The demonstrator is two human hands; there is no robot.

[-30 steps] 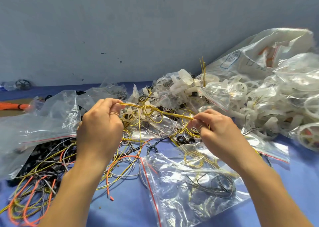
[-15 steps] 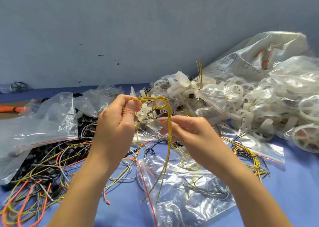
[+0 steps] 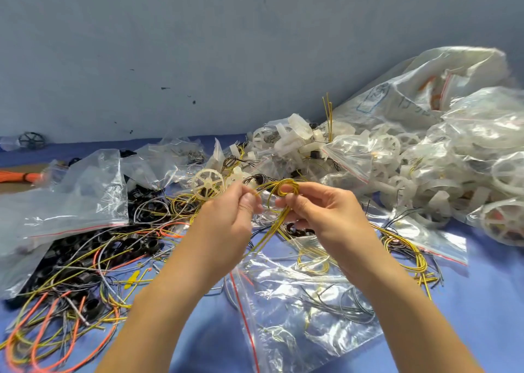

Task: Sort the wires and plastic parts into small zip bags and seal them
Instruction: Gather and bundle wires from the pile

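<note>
1. The step in hand looks like coiling: a bunch of yellow wires (image 3: 285, 187) is held in the air above the desk (image 3: 482, 310), bent into a small loop between both hands.
2. The left hand (image 3: 226, 216) pinches one end of the bunch between thumb and fingers. The right hand (image 3: 323, 216) pinches the loop itself with its fingers curled. The loose tails hang down between the wrists.
3. The next move likely calls for one hand to keep the coil tight while the other opens the zip bag (image 3: 306, 310) lying just below.
4. I cannot tell whether that bag's mouth is open. The strand count is unclear. The plastic parts (image 3: 391, 157) to the right blur together inside their bags, and the loose wires (image 3: 65, 296) run off the left edge.
</note>
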